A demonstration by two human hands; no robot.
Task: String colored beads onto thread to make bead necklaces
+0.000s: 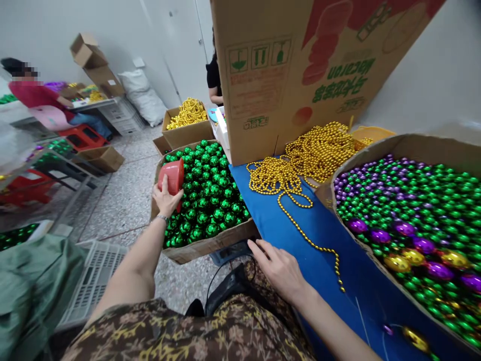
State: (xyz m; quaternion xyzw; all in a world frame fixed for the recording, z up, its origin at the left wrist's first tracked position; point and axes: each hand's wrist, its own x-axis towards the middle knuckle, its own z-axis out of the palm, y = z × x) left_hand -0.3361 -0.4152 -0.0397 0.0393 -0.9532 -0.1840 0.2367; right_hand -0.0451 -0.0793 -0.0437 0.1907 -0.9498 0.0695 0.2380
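Observation:
My left hand (165, 198) is closed round a red plastic scoop (173, 176), held over a cardboard box (205, 245) full of shiny green balls (210, 195) on the floor. My right hand (278, 265) lies flat with fingers stretched out on the near edge of a blue-covered table (330, 281), holding nothing. Strands of gold beads (304, 160) are heaped on that table, one strand trailing toward my right hand.
A large box (413, 145) of green, purple and gold balls stands at the right. A tall printed carton (285, 70) rises behind the beads. Another box of gold beads (186, 120), a white crate (93, 281), and a seated person in red (33, 95) lie farther off.

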